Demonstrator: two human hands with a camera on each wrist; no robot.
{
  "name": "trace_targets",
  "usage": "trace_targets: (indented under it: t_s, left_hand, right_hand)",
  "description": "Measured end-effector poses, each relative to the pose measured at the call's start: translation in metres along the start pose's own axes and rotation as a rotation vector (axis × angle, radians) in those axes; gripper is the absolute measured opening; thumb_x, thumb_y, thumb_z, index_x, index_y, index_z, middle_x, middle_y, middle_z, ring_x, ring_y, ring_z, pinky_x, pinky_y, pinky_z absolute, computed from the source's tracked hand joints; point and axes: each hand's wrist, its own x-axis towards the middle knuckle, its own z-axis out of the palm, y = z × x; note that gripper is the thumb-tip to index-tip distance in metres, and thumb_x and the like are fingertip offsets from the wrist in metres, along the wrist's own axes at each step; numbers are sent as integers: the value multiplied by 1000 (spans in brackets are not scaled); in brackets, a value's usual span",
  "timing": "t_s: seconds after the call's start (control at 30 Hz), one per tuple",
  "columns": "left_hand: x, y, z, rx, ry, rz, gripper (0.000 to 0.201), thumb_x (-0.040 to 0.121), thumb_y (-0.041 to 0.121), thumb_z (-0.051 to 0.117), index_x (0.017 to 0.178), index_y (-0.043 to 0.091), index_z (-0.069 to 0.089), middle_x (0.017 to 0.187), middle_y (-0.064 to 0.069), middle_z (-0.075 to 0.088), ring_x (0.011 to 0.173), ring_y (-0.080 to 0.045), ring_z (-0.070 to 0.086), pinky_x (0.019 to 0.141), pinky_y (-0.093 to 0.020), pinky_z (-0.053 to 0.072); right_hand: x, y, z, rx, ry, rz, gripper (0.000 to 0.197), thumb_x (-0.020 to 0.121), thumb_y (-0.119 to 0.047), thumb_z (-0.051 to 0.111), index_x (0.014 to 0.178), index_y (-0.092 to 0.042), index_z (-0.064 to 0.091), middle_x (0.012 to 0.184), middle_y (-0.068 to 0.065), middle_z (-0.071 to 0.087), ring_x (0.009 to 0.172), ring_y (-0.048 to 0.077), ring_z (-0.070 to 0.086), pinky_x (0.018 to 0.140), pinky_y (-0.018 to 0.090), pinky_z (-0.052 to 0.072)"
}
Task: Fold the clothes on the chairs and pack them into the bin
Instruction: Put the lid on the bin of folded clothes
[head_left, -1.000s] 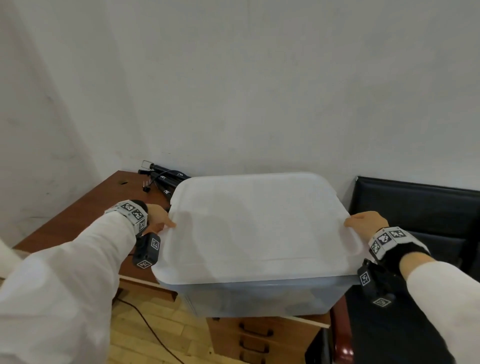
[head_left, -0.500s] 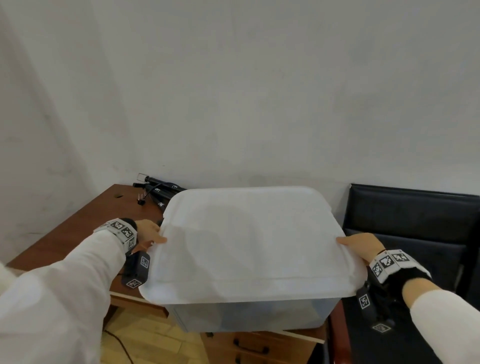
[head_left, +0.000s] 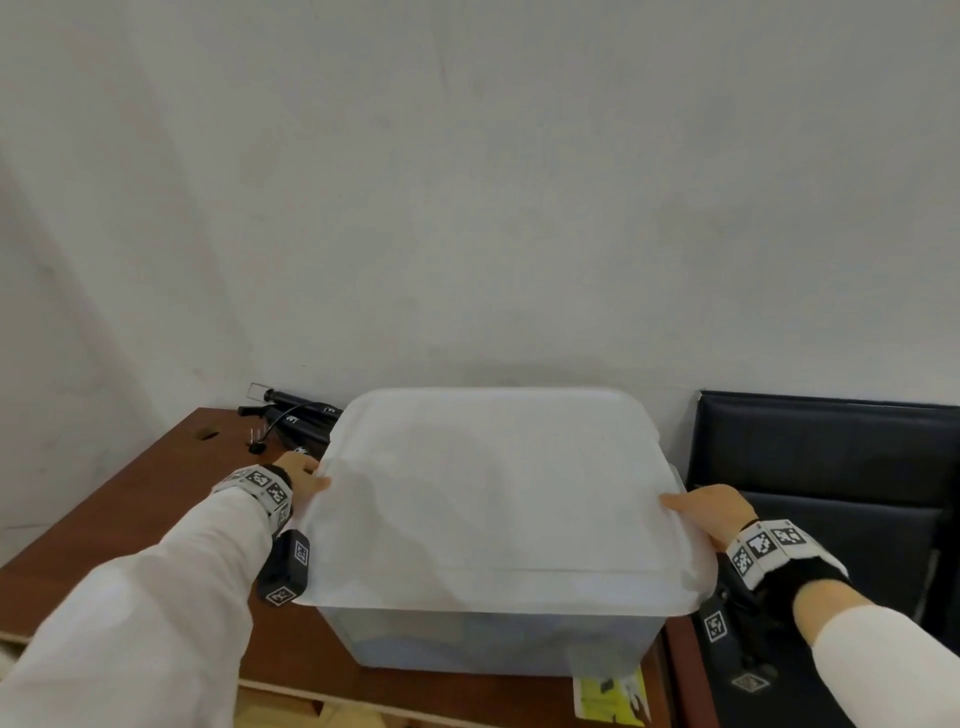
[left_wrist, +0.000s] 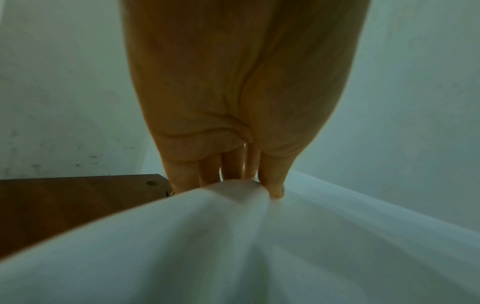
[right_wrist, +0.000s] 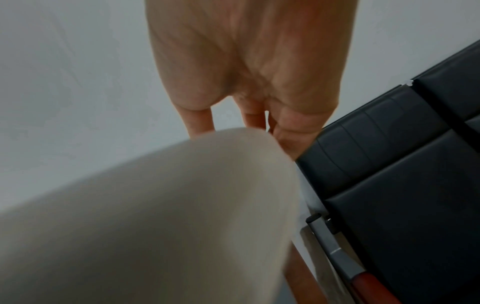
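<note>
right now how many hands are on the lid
2. The left hand grips the lid at its left edge; the right hand grips its right edge.

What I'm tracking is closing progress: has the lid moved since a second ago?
Yes, slightly downward: against the black chair, the lid and the right hand gripping it sit lower than before.

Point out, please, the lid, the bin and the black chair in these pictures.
lid (head_left: 498, 499): head view, middle of its top face.
bin (head_left: 493, 644): head view, front wall below the lid.
black chair (head_left: 831, 452): head view, on its backrest.
</note>
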Motion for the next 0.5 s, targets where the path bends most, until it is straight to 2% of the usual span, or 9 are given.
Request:
trace_targets:
  t_s: [0.1,0.2,0.23,0.27,0.3,0.37,0.4,0.43,0.5]
  left_hand:
    - [20,11,-1,23,-14,15,44,90,18,61,129,-1,54,131,-17,56,120,-31,54,104,-36,42]
    - [33,21,-5,73,-29,11,47,89,18,62,131,-1,52,134,-17,53,123,-30,51,102,-34,42]
    - [35,23,-7,80,-40,4,47,90,18,62,131,-1,51,135,-16,51,123,-30,50,102,-33,41]
    - [38,25,-9,82,-64,2,47,90,19,61,131,0,50,136,-15,51,124,-30,49,101,-32,41]
    - [39,26,-11,86,-94,12,46,92,19,60,133,1,49,137,-14,50,125,-29,49,100,-30,40]
    - [40,26,-13,80,-182,15,49,94,19,56,138,3,43,141,-12,46,128,-28,47,101,-29,38]
    - [43,24,-14,71,-213,29,52,95,19,55,141,2,38,143,-13,43,129,-28,46,103,-31,38]
    - [45,22,-15,60,-223,43,56,94,20,56,143,2,34,144,-14,42,128,-29,46,104,-32,39]
    - [59,15,-18,62,-204,50,64,90,24,62,143,3,33,144,-13,42,127,-29,48,105,-35,41]
  right_hand:
    - [10,-8,4,62,-3,33,56,78,-32,76,120,1,60,123,20,60,104,36,57,98,47,46]
    - [17,-14,5,68,13,36,53,82,-35,71,123,-3,58,132,17,55,111,35,54,100,41,43]
    - [18,-15,4,53,24,32,57,82,-38,70,127,-6,55,137,16,51,114,34,53,101,41,42]
    - [23,-14,5,70,19,52,71,80,-40,72,136,-6,46,143,17,46,119,35,50,103,42,40]
    - [27,-12,4,111,-19,62,90,72,-44,77,143,-5,37,145,17,42,123,36,48,104,44,39]
    - [75,18,7,186,-93,83,126,41,-56,89,144,-7,35,140,16,48,118,38,52,103,50,42]
    - [87,26,8,212,-130,103,138,26,-59,90,142,-8,38,135,16,52,115,37,55,101,52,43]
    - [90,28,7,235,-126,104,142,22,-59,91,143,-7,37,136,15,52,116,37,54,102,52,43]
    - [60,6,3,223,-75,95,127,48,-46,91,148,-4,25,147,18,39,126,38,46,105,52,39]
